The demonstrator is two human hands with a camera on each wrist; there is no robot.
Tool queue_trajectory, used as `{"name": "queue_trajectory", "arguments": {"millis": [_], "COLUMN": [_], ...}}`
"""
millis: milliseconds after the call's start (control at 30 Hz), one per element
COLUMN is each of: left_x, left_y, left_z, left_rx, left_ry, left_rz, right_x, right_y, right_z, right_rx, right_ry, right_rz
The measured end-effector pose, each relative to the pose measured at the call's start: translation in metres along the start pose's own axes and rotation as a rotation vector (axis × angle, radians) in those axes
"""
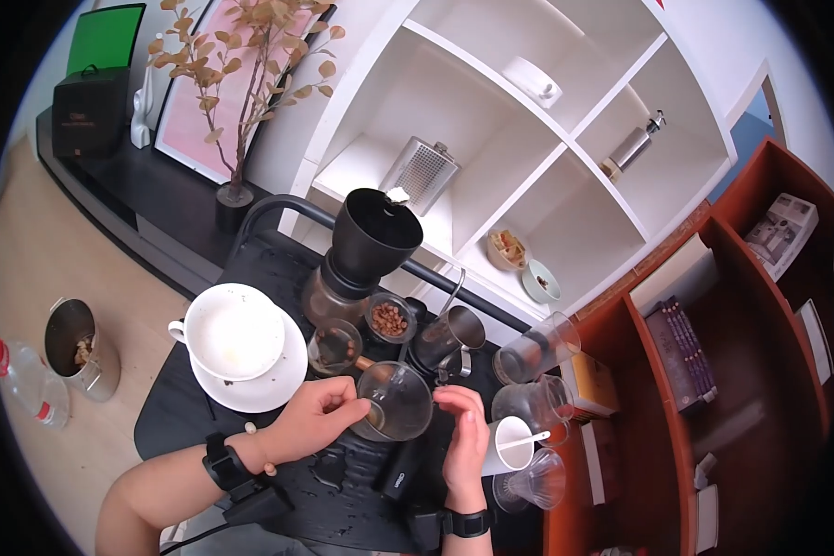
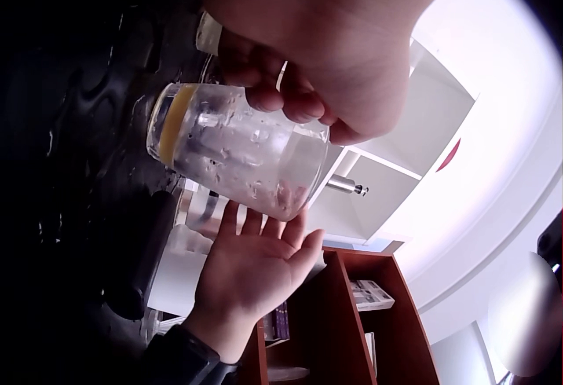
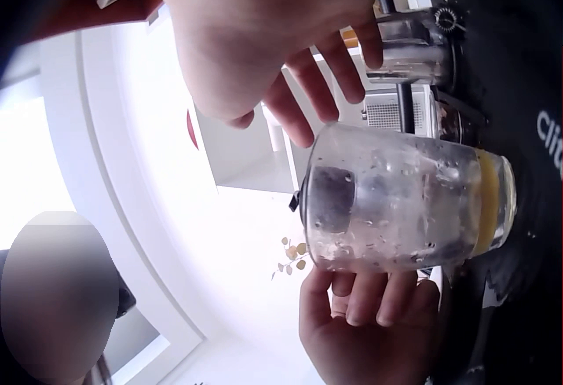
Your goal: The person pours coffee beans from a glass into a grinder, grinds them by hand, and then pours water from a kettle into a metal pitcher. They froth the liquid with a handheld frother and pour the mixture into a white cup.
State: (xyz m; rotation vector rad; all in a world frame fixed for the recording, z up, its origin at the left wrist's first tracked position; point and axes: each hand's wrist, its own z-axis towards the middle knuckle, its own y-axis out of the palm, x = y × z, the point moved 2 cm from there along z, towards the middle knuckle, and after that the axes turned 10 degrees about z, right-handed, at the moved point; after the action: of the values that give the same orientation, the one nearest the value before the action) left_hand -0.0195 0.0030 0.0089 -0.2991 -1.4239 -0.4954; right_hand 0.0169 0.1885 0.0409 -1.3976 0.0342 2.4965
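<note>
A clear drinking glass (image 1: 400, 394) stands upright on the wet black table (image 1: 296, 505), between my two hands. Droplets cling to its wall, and a yellowish band shows near the base in the right wrist view. My left hand (image 1: 310, 422) is at the glass's left side, its fingers loosely bent and fingertips right by the wall. On the other side my right hand (image 1: 465, 449) holds nothing; its fingers are extended beside the rim. In the left wrist view this right hand (image 2: 251, 275) shows its palm towards the glass.
Behind the glass stand a black coffee grinder (image 1: 375, 236), a small dish of beans (image 1: 390, 318) and a steel pitcher (image 1: 449, 338). To the left is a white cup (image 1: 234, 332) on a saucer. Glassware and a white cup with a spoon (image 1: 511, 443) line the right edge.
</note>
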Motion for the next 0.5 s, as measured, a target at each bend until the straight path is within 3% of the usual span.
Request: {"name": "queue_trajectory", "arguments": {"millis": [33,167,233,300,433,467,500], "left_x": [0.001,0.004,0.004,0.004,0.004,0.004,0.004], "left_y": [0.000,-0.001,0.000,-0.001,0.000,0.000,0.000], "left_z": [0.000,-0.001,-0.001,-0.001,-0.001,-0.001,-0.001], "left_rx": [-0.005,0.009,0.006,-0.006,-0.007,-0.007,-0.008], "left_ry": [0.000,-0.007,-0.022,-0.016,0.000,-0.007,-0.014], "left_rz": [-0.009,0.014,0.002,-0.015,-0.008,-0.012,-0.016], "right_x": [-0.002,-0.013,-0.017,-0.015,-0.012,-0.011,-0.012], "right_y": [-0.002,-0.018,-0.020,-0.017,-0.003,-0.002,-0.001], "right_z": [-0.001,-0.004,-0.006,-0.008,-0.009,-0.009,-0.009], "right_rx": [-0.028,0.182,0.204,0.082,0.055,0.058,0.000], "right_ry": [-0.005,0.033,0.044,0.164,0.330,0.331,0.300], "right_rz": [0.004,0.164,0.200,0.081,0.058,0.062,-0.114]}}
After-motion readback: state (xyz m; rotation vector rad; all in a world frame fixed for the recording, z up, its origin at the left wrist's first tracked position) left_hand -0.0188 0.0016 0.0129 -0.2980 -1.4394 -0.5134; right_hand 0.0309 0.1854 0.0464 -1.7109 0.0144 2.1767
